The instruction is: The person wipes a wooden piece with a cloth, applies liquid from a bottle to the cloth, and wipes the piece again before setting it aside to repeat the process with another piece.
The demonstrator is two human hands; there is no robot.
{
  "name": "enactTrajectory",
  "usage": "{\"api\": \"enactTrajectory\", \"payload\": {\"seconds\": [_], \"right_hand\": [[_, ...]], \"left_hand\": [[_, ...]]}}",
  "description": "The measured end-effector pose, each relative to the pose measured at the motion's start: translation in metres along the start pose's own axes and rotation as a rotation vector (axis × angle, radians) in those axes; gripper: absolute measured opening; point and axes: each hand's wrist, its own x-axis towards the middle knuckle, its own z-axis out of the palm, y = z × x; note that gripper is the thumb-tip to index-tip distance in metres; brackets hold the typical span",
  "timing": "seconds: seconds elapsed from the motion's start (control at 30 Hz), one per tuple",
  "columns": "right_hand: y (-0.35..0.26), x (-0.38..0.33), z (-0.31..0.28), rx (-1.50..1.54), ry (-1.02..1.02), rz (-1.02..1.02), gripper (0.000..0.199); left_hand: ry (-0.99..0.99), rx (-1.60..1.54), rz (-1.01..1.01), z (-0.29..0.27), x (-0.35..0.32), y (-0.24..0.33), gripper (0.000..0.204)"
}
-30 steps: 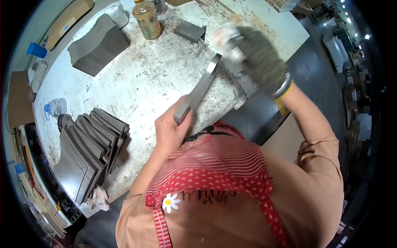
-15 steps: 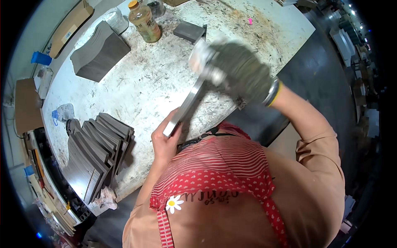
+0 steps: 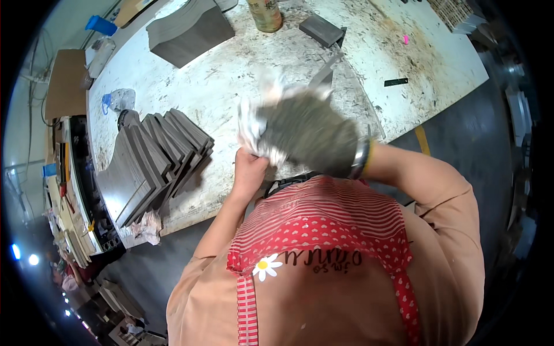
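Note:
My right hand, in a dark olive work glove and blurred by motion, presses a crumpled white rag near my bare left hand. The left fingers are closed at the near end of a grey board. Most of that board is hidden under the glove and rag; its far end shows beyond them, over the white worktable. To the left lies a fanned row of grey shaped boards.
A stack of grey curved boards stands at the back, near a bottle and a small grey block. A clear plastic bottle lies at left. A crumpled cloth sits on the near-left edge; a black strip lies at right.
My right hand has swept the rag down along the board, from its far end toward my left hand. The view has shifted, so the table's things appear higher and farther right.

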Motion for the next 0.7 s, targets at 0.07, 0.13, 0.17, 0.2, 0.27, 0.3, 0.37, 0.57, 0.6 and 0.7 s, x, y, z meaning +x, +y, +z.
{"api": "enactTrajectory", "payload": {"seconds": [0.07, 0.13, 0.17, 0.2, 0.27, 0.3, 0.37, 0.57, 0.6, 0.7], "right_hand": [[0.001, 0.02, -0.001, 0.323, -0.319, 0.245, 0.035], [0.021, -0.011, -0.008, -0.1, -0.076, 0.037, 0.033], [0.034, -0.014, -0.011, -0.256, 0.012, -0.02, 0.029], [0.041, -0.011, -0.015, -0.309, 0.011, 0.004, 0.031], [0.061, -0.004, -0.032, -0.321, 0.039, 0.021, 0.034], [0.071, 0.0, -0.044, -0.28, 0.069, 0.017, 0.036], [0.084, -0.009, -0.047, -0.24, 0.132, 0.167, 0.041], [0.04, 0.008, -0.06, -0.086, -0.001, -0.066, 0.049], [0.035, 0.012, -0.054, -0.056, -0.094, 0.018, 0.044], [0.026, 0.013, -0.018, -0.048, -0.233, 0.088, 0.027]], "left_hand": [[0.025, -0.101, -0.073, 0.002, 0.002, -0.002, 0.023], [0.107, -0.036, -0.085, 0.012, -0.002, 0.004, 0.025], [0.109, 0.009, -0.089, 0.016, -0.002, 0.004, 0.026], [0.086, 0.05, -0.082, 0.015, 0.0, 0.003, 0.027], [0.076, 0.079, -0.079, 0.016, -0.004, 0.002, 0.028], [0.085, 0.095, -0.024, 0.016, -0.008, 0.005, 0.03], [0.092, 0.106, 0.024, 0.015, -0.011, 0.005, 0.032], [0.148, 0.133, -0.015, 0.013, -0.011, 0.0, 0.038], [0.153, 0.106, -0.009, 0.015, -0.01, 0.0, 0.036], [0.174, 0.106, 0.008, 0.017, -0.011, -0.004, 0.036]]}}
